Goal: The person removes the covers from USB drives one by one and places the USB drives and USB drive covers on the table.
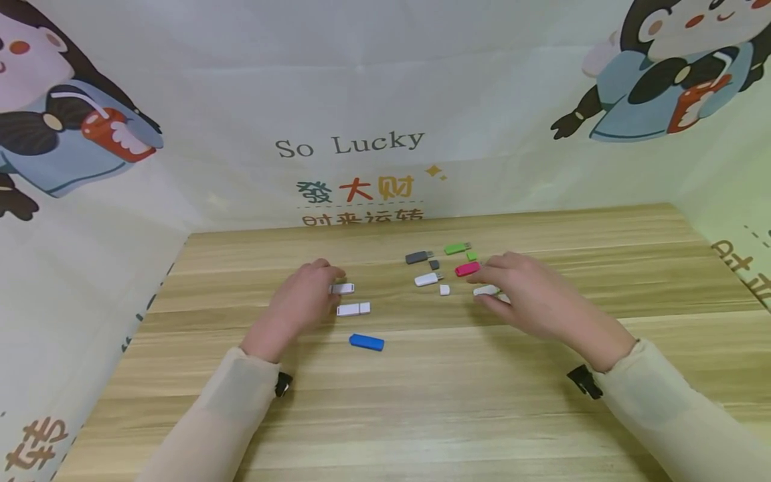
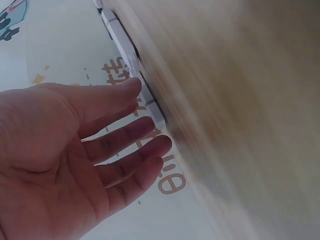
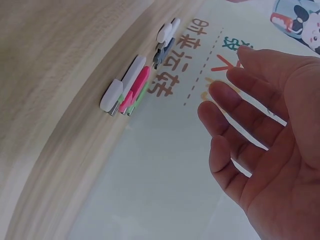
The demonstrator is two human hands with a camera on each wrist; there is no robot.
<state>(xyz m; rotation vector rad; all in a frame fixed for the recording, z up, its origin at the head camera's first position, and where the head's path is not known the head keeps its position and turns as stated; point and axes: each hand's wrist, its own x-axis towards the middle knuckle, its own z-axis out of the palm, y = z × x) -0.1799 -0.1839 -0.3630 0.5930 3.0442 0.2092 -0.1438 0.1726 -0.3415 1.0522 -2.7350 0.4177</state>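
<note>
left fingers (image 2: 125, 137) loosely bent, right fingers (image 3: 245, 112) likewise

USB sticks (image 1: 353, 309): smooth plastic | tabletop (image 1: 421, 415): wood-grained | backdrop (image 1: 361, 87): matt cloth

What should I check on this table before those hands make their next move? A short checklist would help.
1. Right hand holding nothing: ok.
2. Left hand clear of the nearest white stick: cannot tell; they overlap in view.
3. Blue stick showing no bare connector: ok.
4. Green stick capped: not ok; a green cap lies nearby.
5. Dark gray stick capped: not ok; connector bare.
</note>
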